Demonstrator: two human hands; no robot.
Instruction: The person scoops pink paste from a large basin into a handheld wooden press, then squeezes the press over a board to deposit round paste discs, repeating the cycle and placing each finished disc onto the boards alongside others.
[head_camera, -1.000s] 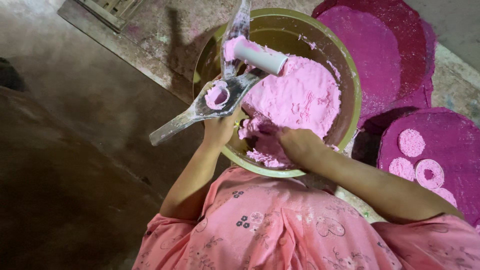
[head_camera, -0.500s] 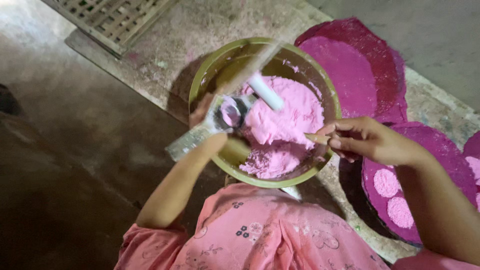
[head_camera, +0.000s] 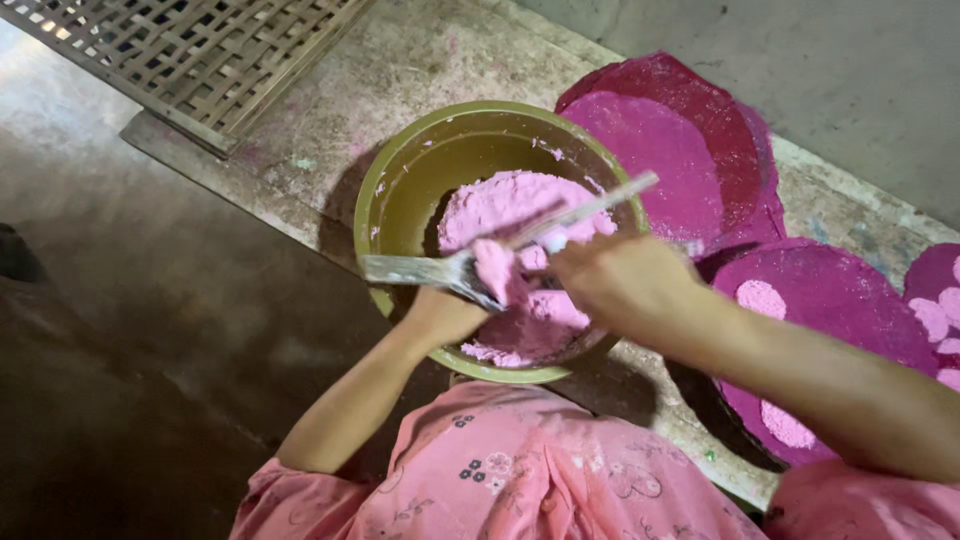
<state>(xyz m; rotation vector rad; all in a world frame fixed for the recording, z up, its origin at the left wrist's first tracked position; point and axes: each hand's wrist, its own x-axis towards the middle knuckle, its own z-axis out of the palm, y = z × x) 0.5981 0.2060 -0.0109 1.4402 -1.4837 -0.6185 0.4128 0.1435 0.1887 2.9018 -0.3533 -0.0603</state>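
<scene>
L hand clamps the metal press at the bowl's 8 o'clock, its long axis 9-to-3; R hand, nearer the pink dough, grip hidden.

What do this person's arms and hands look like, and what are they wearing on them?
Both forearms are bare, with no gloves, rings, bracelets or watch in view. The left hand and right hand are uncovered; the fingers are mostly hidden or blurred. Short pink sleeves end near the elbows, part of a pink garment printed with small dark flowers and paler outlined patterns.
</scene>
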